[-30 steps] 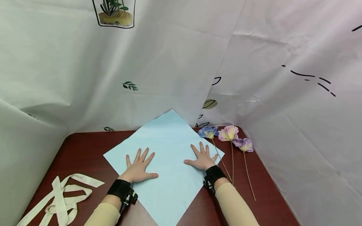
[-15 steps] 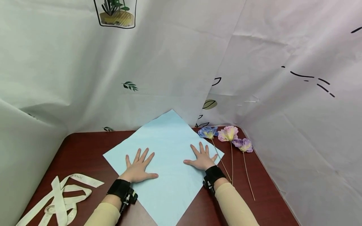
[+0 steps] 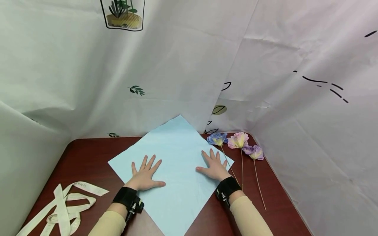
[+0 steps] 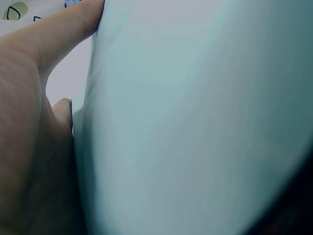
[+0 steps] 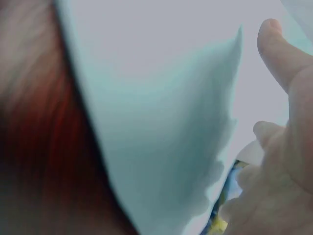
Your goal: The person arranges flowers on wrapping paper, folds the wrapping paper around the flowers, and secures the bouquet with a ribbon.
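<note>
A light blue square sheet (image 3: 177, 203), likely paper, lies on the dark red table with one corner toward the person. My left hand (image 3: 143, 177) rests flat on its left part, fingers spread. In the left wrist view, the thumb (image 4: 58, 32) meets the sheet's surface. Over the right part is my right hand (image 3: 215, 167), fingers spread and holding nothing. In the right wrist view its fingers (image 5: 266, 132) stand a little off the sheet, with their shadow cast on it. The stem of a blue artificial flower (image 3: 217, 139) passes beside the right hand, over the sheet's right corner.
A pink flower (image 3: 238, 141) and a purple flower (image 3: 255, 152) lie at the table's right, stems toward the person. A loosely looped cream ribbon (image 3: 62, 209) with lettering lies at the left. White printed cloth (image 3: 177, 65) hangs behind the table (image 3: 94, 154) and along its sides.
My right hand has shifted slightly to the right and come up off the sheet. The left hand, sheet, flowers and ribbon have stayed in place.
</note>
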